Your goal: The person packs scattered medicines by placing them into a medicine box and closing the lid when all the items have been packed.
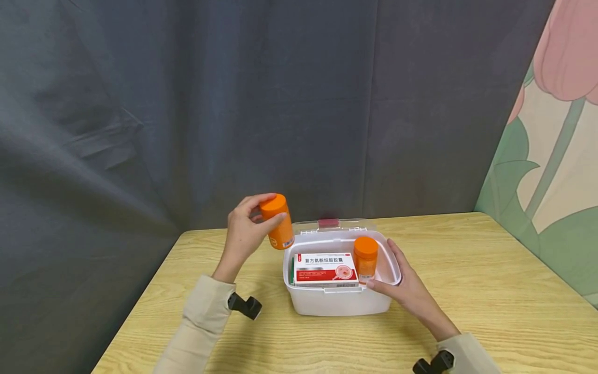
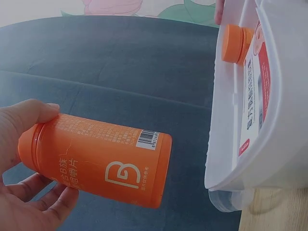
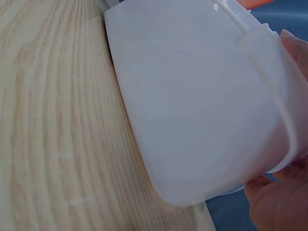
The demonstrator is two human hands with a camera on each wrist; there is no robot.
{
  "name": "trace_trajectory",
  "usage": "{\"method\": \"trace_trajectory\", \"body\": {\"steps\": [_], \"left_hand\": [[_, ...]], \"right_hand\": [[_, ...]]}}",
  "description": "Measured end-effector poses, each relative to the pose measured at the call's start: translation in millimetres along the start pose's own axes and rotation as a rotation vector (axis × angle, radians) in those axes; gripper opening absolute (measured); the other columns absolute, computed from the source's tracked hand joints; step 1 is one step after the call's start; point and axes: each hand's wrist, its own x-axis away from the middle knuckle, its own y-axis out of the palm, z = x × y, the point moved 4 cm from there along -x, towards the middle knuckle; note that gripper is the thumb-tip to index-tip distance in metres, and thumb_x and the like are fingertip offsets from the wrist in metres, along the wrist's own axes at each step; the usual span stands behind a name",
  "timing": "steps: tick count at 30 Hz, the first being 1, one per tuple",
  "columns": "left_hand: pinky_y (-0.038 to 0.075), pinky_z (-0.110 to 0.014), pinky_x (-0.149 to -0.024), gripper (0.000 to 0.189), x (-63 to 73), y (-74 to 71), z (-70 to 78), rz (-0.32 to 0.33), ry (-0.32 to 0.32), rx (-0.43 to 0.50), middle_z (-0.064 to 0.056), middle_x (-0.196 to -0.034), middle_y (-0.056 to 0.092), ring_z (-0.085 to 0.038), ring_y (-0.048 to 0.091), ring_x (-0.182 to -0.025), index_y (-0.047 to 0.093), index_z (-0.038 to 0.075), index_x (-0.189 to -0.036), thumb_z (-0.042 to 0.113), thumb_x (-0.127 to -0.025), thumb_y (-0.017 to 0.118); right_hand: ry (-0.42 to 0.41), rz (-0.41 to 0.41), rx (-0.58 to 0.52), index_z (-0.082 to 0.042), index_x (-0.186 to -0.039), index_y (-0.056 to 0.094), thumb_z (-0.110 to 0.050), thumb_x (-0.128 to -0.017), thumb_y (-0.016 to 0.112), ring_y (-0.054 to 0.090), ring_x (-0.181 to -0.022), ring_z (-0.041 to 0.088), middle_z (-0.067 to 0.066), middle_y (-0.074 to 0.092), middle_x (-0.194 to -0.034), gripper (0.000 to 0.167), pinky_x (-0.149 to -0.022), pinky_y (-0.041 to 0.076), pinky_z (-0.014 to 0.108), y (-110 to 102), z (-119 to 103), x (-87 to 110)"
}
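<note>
My left hand (image 1: pixel 244 228) holds an orange pill bottle (image 1: pixel 282 231) by its cap end, thumb on one side and fingers on the other. The bottle is raised just beyond the left rim of a white plastic box (image 1: pixel 336 305), with white print and a barcode (image 2: pixel 148 139) facing the left wrist camera. At the box's right end, my right hand (image 1: pixel 413 291) grips the wall, thumb over the front rim and fingers along the side. Inside the box, a second orange bottle (image 1: pixel 365 254) stands upright beside a red-and-white medicine carton (image 1: pixel 324 268).
The box stands on a wood-grain table (image 1: pixel 467 270), its clear lid (image 1: pixel 357 224) with a pink latch (image 1: pixel 328 223) folded open at the back. A green edge shows left of the carton. Behind the table hangs a dark curtain (image 1: pixel 299 104), with a flower-patterned wall (image 1: pixel 556 171) at right.
</note>
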Motion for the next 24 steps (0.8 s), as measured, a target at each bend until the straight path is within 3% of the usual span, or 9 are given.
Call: {"method": "trace_trajectory", "body": {"steps": [13, 24], "left_hand": [[0.054, -0.035, -0.086, 0.043, 2.3, 14.9, 8.8, -0.043, 0.041, 0.027, -0.008, -0.113, 0.061, -0.023, 0.064, -0.100, 0.068, 0.007, -0.119, 0.018, -0.080, 0.082], [0.054, -0.034, -0.085, 0.042, 4.0, 36.2, 12.5, -0.069, 0.069, 0.079, -0.007, -0.113, 0.061, -0.021, 0.063, -0.098, 0.068, 0.006, -0.119, 0.016, -0.080, 0.082]], "right_hand": [[-0.006, 0.002, 0.010, -0.009, -0.156, 0.005, -0.018, -0.082, 0.078, 0.029, -0.133, 0.047, 0.023, 0.013, -0.157, 0.104, -0.102, 0.031, 0.063, 1, 0, -1.3], [-0.023, 0.001, 0.002, -0.009, -0.156, 0.007, -0.018, -0.081, 0.079, 0.030, -0.132, 0.046, 0.023, 0.013, -0.157, 0.105, -0.102, 0.032, 0.062, 1, -1, -0.4]]}}
